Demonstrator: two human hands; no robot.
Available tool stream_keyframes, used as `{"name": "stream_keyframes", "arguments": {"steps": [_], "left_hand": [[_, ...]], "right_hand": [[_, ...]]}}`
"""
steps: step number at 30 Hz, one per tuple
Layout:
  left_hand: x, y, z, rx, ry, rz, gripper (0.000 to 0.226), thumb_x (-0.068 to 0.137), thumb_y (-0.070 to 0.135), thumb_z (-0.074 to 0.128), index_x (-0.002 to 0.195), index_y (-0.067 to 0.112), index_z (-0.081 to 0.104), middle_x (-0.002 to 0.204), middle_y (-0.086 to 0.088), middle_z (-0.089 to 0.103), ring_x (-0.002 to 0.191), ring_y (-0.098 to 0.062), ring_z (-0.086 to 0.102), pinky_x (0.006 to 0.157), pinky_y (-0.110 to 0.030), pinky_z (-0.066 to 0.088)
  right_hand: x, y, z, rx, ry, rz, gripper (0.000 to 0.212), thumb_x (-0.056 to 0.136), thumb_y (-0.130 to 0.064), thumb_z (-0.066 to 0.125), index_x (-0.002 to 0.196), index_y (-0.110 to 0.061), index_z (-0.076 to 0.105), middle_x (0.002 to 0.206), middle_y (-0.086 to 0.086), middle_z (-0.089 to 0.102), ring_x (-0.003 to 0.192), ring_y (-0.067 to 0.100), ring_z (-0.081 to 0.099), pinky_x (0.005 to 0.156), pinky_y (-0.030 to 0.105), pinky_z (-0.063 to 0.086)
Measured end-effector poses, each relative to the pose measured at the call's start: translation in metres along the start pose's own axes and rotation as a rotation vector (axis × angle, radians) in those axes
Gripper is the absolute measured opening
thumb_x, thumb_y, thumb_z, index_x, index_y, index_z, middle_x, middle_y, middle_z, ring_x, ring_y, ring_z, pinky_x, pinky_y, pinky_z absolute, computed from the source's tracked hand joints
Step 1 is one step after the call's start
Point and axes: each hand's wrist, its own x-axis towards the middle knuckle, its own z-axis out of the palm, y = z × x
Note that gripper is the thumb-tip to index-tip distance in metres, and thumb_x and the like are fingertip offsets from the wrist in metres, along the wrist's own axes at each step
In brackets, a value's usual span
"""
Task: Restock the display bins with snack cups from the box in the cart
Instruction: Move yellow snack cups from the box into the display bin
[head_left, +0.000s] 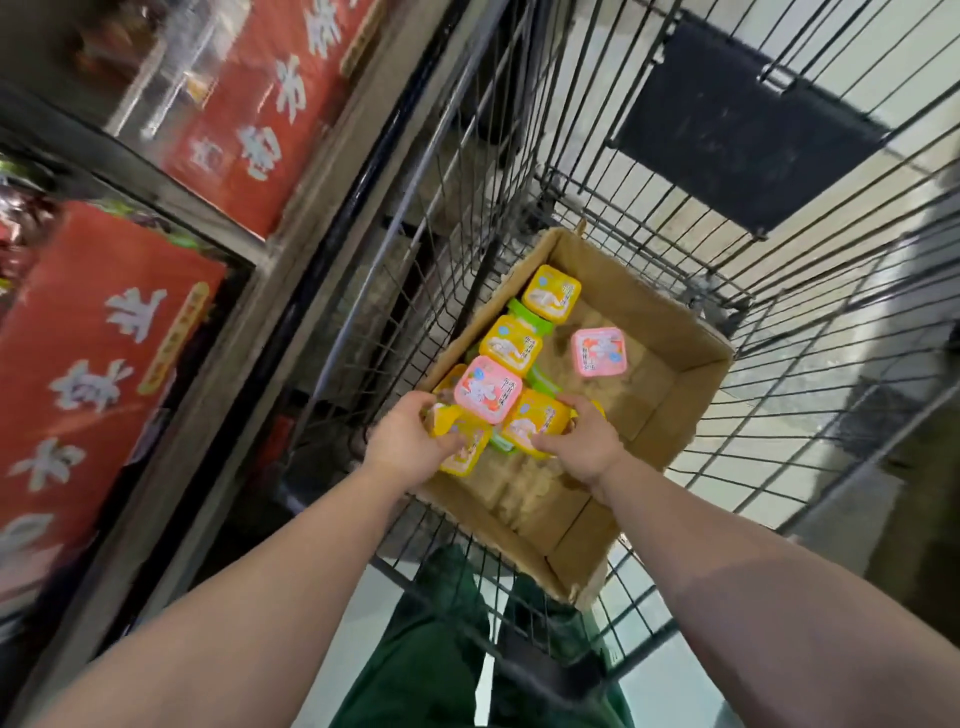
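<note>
We are reaching down into the cardboard box (670, 400) that sits in the wire cart (675, 218), in the middle of the frame. Our left hand (402, 441) curls round a yellow cup (462, 452) at the near left side of the pile. Our right hand (582, 441) curls round another yellow cup (535, 423) just beside it. A pink cup (485, 389) rests on top, between our two hands, and touches both yellow cups. More yellow cups and some green ones lie in a row toward the far corner of the box. One more pink cup (597, 352) lies alone on the box floor, right of the row.

We think we are scooping up a bunch of cups at once. The top pink cup is held by no fingers, so it could slide off and drop if we lift or tip the load. The cups under our hands could slip too, since we hold only their edges. The red signs (104, 353) fill the left of the frame, and we cannot see into the display bins from here
</note>
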Motion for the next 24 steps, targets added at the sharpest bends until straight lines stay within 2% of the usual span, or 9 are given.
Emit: {"name": "stream_keyframes", "arguments": {"steps": [4, 8, 11, 14, 15, 17, 19, 21, 24], "left_hand": [[-0.006, 0.004, -0.007, -0.210, -0.041, -0.024, 0.055, 0.069, 0.026, 0.084, 0.117, 0.013, 0.059, 0.104, -0.007, 0.068, 0.095, -0.024, 0.065, 0.087, -0.041, 0.054], [-0.020, 0.012, -0.017, -0.300, -0.105, 0.022, 0.041, 0.074, 0.027, 0.079, 0.107, 0.010, 0.063, 0.096, -0.013, 0.070, 0.078, -0.027, 0.066, 0.070, -0.038, 0.055], [-0.035, 0.010, -0.026, -0.388, -0.178, 0.060, 0.057, 0.061, 0.040, 0.080, 0.106, 0.007, 0.066, 0.097, -0.017, 0.072, 0.073, -0.026, 0.065, 0.062, -0.037, 0.053], [-0.041, -0.006, -0.029, -0.485, -0.188, 0.086, 0.085, 0.044, 0.054, 0.081, 0.113, 0.008, 0.063, 0.101, -0.014, 0.072, 0.083, -0.027, 0.070, 0.071, -0.045, 0.059], [-0.052, -0.008, -0.034, -0.516, -0.190, 0.090, 0.082, 0.048, 0.052, 0.082, 0.115, 0.009, 0.061, 0.102, -0.012, 0.072, 0.088, -0.027, 0.070, 0.076, -0.049, 0.059], [-0.090, -0.011, -0.050, -0.582, -0.176, 0.119, 0.057, 0.069, 0.036, 0.080, 0.115, 0.009, 0.060, 0.105, -0.011, 0.071, 0.093, -0.028, 0.070, 0.081, -0.050, 0.057], [-0.125, -0.021, -0.062, -0.663, -0.142, 0.145, 0.039, 0.082, 0.023, 0.073, 0.115, 0.006, 0.059, 0.104, -0.014, 0.070, 0.087, -0.027, 0.069, 0.075, -0.043, 0.058], [-0.161, -0.040, -0.074, -0.745, -0.104, 0.176, 0.041, 0.085, 0.023, 0.071, 0.119, 0.005, 0.057, 0.106, -0.014, 0.070, 0.081, -0.022, 0.068, 0.070, -0.036, 0.057], [-0.224, -0.084, -0.104, -0.873, 0.020, 0.209, 0.046, 0.084, 0.027, 0.071, 0.122, 0.009, 0.052, 0.112, -0.012, 0.068, 0.084, -0.021, 0.066, 0.074, -0.036, 0.056]], "right_hand": [[-0.018, 0.004, -0.003, 0.188, 0.054, 0.043, 0.069, 0.074, -0.007, 0.075, 0.135, -0.023, 0.047, 0.093, 0.007, 0.063, 0.065, 0.018, 0.056, 0.063, 0.033, 0.048], [-0.043, 0.008, -0.005, 0.398, 0.058, 0.020, 0.049, 0.075, 0.001, 0.071, 0.118, -0.020, 0.059, 0.084, 0.005, 0.064, 0.065, 0.016, 0.057, 0.060, 0.033, 0.047], [-0.073, 0.003, -0.008, 0.515, 0.016, -0.030, 0.030, 0.080, 0.008, 0.062, 0.094, -0.018, 0.059, 0.078, 0.006, 0.058, 0.056, 0.014, 0.051, 0.057, 0.028, 0.041], [-0.102, 0.000, -0.006, 0.532, 0.026, -0.078, 0.029, 0.082, 0.005, 0.062, 0.098, -0.018, 0.058, 0.088, 0.007, 0.062, 0.067, 0.015, 0.058, 0.062, 0.030, 0.050], [-0.111, -0.001, -0.005, 0.526, 0.029, -0.104, 0.033, 0.081, 0.006, 0.062, 0.106, -0.017, 0.058, 0.096, 0.008, 0.064, 0.074, 0.018, 0.060, 0.063, 0.031, 0.052], [-0.136, -0.003, 0.000, 0.508, 0.014, -0.172, 0.044, 0.080, 0.006, 0.062, 0.118, -0.014, 0.056, 0.106, 0.012, 0.063, 0.083, 0.022, 0.061, 0.061, 0.033, 0.053], [-0.165, -0.007, 0.007, 0.464, -0.013, -0.252, 0.041, 0.082, 0.007, 0.060, 0.116, -0.015, 0.055, 0.104, 0.012, 0.063, 0.087, 0.024, 0.061, 0.063, 0.034, 0.055], [-0.199, -0.010, 0.020, 0.409, -0.049, -0.341, 0.038, 0.083, 0.006, 0.059, 0.110, -0.020, 0.053, 0.099, 0.009, 0.062, 0.089, 0.026, 0.062, 0.075, 0.039, 0.058], [-0.253, -0.018, 0.056, 0.383, -0.091, -0.450, 0.043, 0.075, 0.003, 0.067, 0.112, -0.015, 0.055, 0.104, 0.015, 0.066, 0.094, 0.029, 0.065, 0.091, 0.047, 0.053]]}}
